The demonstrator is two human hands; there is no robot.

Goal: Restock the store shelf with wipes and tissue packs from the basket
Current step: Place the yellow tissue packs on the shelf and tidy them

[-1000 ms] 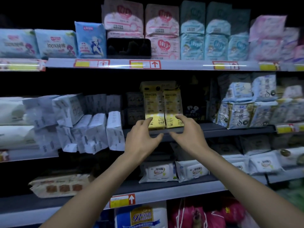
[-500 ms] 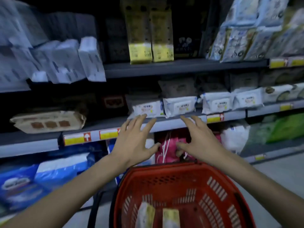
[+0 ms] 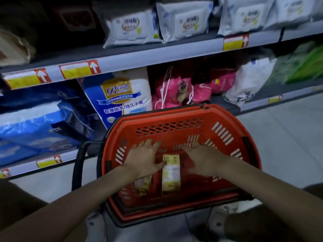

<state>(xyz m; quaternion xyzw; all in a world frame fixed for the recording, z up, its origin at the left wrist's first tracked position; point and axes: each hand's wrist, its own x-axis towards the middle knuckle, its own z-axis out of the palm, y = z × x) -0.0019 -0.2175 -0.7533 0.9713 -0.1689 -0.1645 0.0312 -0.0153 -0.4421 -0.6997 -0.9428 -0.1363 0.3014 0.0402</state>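
Note:
A red plastic basket (image 3: 174, 119) stands on the floor in front of the shelves. Two yellow-and-white tissue packs lie side by side on its bottom: one (image 3: 171, 173) in plain sight, the other (image 3: 143, 185) partly under my left wrist. My left hand (image 3: 145, 158) hovers inside the basket with fingers spread flat, its thumb next to the middle pack. My right hand (image 3: 206, 159) is also inside, fingers straight, just right of that pack. Neither hand holds anything.
White wipes packs (image 3: 129, 28) line the grey shelf (image 3: 157, 56) above the basket. Below it stand a blue-and-white pack (image 3: 120, 96), pink drawstring bags (image 3: 176, 91), blue bags (image 3: 40, 123) at left and green packs (image 3: 300, 67) at right. Black basket handle (image 3: 78, 161) hangs left. Tiled floor lies at right.
My view tilted down from the shelf to the basket. Both hands came down from shelf height and now sit inside the basket over the yellow packs.

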